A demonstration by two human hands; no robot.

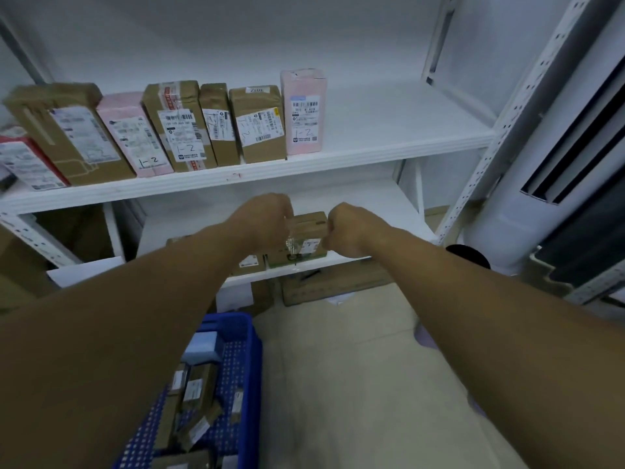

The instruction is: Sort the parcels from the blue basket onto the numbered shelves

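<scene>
Lower shelf (358, 198), front edge: small brown parcel (309, 228) is set there, label facing outward, just beside another brown parcel (252, 264) to its left. The parcel is held from both sides. The left hand (265, 220) is curled against its left face and the right hand (351, 231) is curled against its right face, with only the box's width between them. The fingertips are hidden behind the knuckles, so the exact grip cannot be read. A glinting strip, probably loose clear tape (291, 243), is seen at the left edge of the box under the left hand. Upper shelf (399, 130): a row of parcels (182, 126), brown and pink, is stood upright with labels forward, several marked "1-2" by hand, and the right part is bare. Blue basket (252, 360) is noted on the floor below the arms, with more parcels (196, 390) lying in it unsorted. Handling judgement: the box is taken for light, being small. Its cardboard walls are taken for stiff enough to bear a squeeze on opposite faces. The taped surfaces may be slick, so hold is best taken on bare card at the two side faces, low down. The label should be kept clear of the fingers. The contents are unknown, so the box should be set down flat rather than dropped. Step judged in hand: seating the parcel upright on this shelf and squaring it against its neighbour before letting go.
</scene>
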